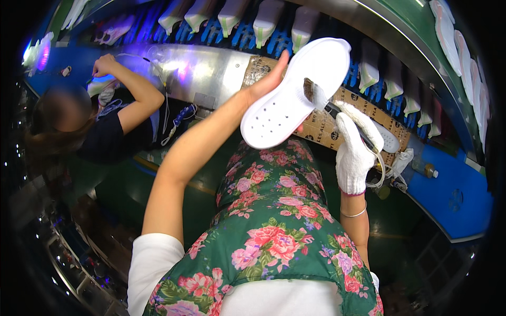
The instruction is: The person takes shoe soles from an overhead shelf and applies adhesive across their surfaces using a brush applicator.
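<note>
A white clog-like shoe (274, 113), with small holes across one end, is raised in front of me and tilted. My left hand (269, 79), bare, grips it along its left edge, the thumb showing and the other fingers mostly hidden behind. In a white knitted glove, my right hand (354, 152) is closed around a dark-handled tool (331, 108) with a flat shiny metal end (317, 96). That end reaches the shoe's narrow middle, by a dark opening or reflection I cannot make out. From beside the glove hangs a looped pale cord (380, 171).
Brown cardboard (324, 129) covers the bench edge; a pale perforated shoe piece (389, 141) lies there. Beyond runs a rack of white shoes (267, 21) on blue holders (245, 38). A bottle (425, 168) lies on the blue tabletop (440, 195). A co-worker's arm (134, 81) is at left.
</note>
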### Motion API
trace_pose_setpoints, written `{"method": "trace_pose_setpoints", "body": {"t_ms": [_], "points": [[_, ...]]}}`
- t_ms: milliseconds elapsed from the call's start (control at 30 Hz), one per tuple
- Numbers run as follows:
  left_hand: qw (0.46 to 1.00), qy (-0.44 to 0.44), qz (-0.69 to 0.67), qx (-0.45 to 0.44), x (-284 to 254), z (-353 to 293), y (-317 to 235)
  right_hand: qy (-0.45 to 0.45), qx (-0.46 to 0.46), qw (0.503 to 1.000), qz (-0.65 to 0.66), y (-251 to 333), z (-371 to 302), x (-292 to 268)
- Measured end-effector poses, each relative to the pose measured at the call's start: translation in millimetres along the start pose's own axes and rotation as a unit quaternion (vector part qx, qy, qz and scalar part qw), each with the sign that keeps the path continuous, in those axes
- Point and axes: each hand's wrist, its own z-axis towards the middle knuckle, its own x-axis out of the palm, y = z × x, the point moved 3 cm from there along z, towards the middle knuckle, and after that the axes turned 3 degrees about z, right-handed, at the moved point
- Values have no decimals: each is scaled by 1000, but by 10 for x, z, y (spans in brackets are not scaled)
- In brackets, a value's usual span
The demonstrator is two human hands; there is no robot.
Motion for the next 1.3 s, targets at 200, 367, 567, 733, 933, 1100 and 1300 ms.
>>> {"method": "trace_pose_setpoints", "body": {"t_ms": [200, 367, 567, 733, 933, 1100, 1300], "points": [[977, -143, -7, 157, -85, 85, 480, 118, -143, 961, -207, 195, 227, 82], [968, -205, 65, 132, -221, -140, 625, 227, -137, 913, -309, 310, 274, 159], [920, -205, 157, 296, 102, -414, 535, 213, -228, 908, -279, 436, 23, 237], [951, -44, -171, 256, 422, -306, 618, 193, -268, 905, -268, 545, -111, 271], [940, 47, -144, 305, 514, -41, 693, 168, -271, 908, -272, 662, -186, 341], [938, -39, -146, 313, 396, -20, 801, 142, -352, 886, -265, 690, -109, 478], [934, -170, -59, 307, 524, 101, 887, 84, -438, 828, -340, 798, -4, 591]]}}
